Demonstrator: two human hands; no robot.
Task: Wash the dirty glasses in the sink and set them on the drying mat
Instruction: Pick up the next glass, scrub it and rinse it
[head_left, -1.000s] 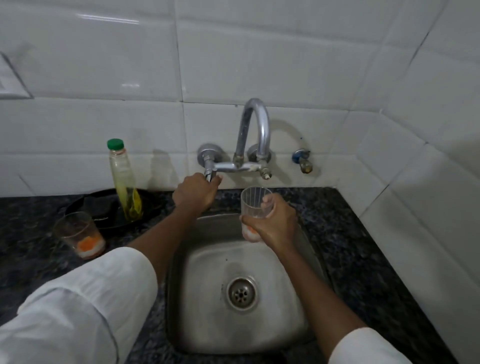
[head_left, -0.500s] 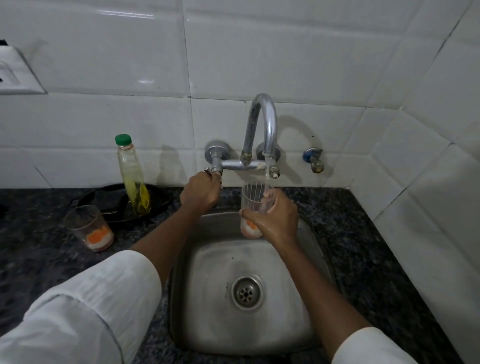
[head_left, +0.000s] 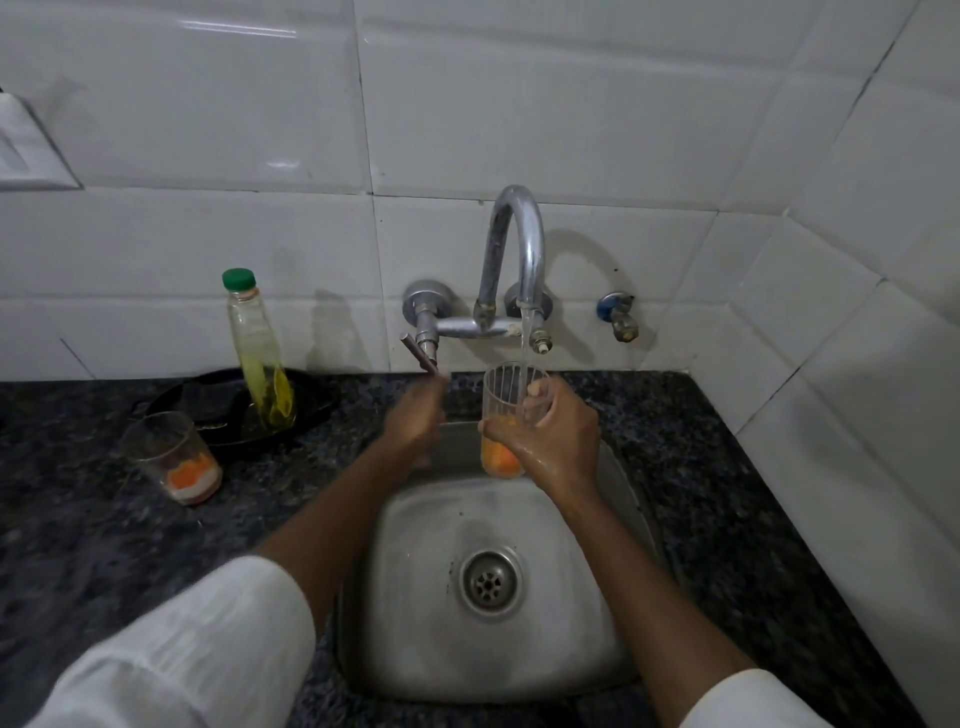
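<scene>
- Sink (head_left: 415, 649) held no washed glasses; no drying mat could be made out.
- Tap (head_left: 519, 244) at 12 o'clock ran water into the glass (head_left: 506, 410).
- Right hand (head_left: 558, 441) was wrapped round that glass above the basin; orange residue remained.
- Left hand (head_left: 415, 415) was blurred below the tap lever; grip not determinable.
- Second glass (head_left: 174, 457) stood at 9 o'clock, unwashed.
- Judgement: first rinse only begun.

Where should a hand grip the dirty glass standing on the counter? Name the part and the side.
Grip the second glass round its clear upper wall, above the orange residue. It stands upright and flares toward the rim, so a wrap from the side should hold. Come from the sink side: the bottle and dark pan crowd in behind, and the left hand is probably nearest.
</scene>
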